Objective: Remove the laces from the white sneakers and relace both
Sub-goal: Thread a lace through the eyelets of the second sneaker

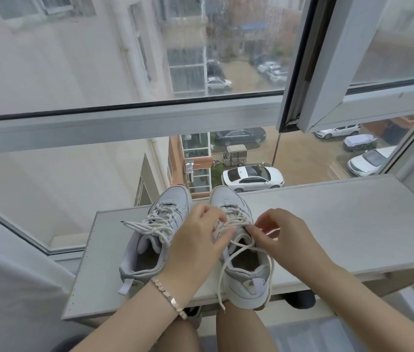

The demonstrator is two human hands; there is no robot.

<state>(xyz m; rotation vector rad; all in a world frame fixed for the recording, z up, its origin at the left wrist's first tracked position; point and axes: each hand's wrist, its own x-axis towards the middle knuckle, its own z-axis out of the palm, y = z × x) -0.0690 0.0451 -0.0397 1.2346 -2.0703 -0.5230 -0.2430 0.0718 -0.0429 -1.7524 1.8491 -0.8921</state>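
Both my hands are on the one shoe (248, 270), which stands on the white board (328, 224) with its toe at 12 o'clock and its heel over the near edge at 6; my left hand (198, 240) comes in from 7 o'clock, its fingers curled down over the upper crossings of the lace (241, 246) and the thumb stretched toward 3 o'clock against them, a closed grasp on the lace rather than a flat touch, though the fingertips are partly hidden behind the knuckles; my right hand (282, 237) comes in from 4 o'clock, thumb and forefinger nipped tight on a strand at the shoe's 3 o'clock side, the other fingers folded loosely behind and holding nothing that I can see; the two pinches sit near each other across the tongue, not touching; below them the lace is slack, its two ends crossing over the mouth of the shoe and trailing toward 6 o'clock, one tip hanging past the board's edge; the laced shoe (150, 237) stands just beside, at 9 o'clock, toe at 12, its lace bunched in loops above the tongue, neither hand on it; a bracelet (167, 295) circles my left wrist; beyond the board, at 12 o'clock, is the window frame (124, 123), with parked cars (251, 177) far below.
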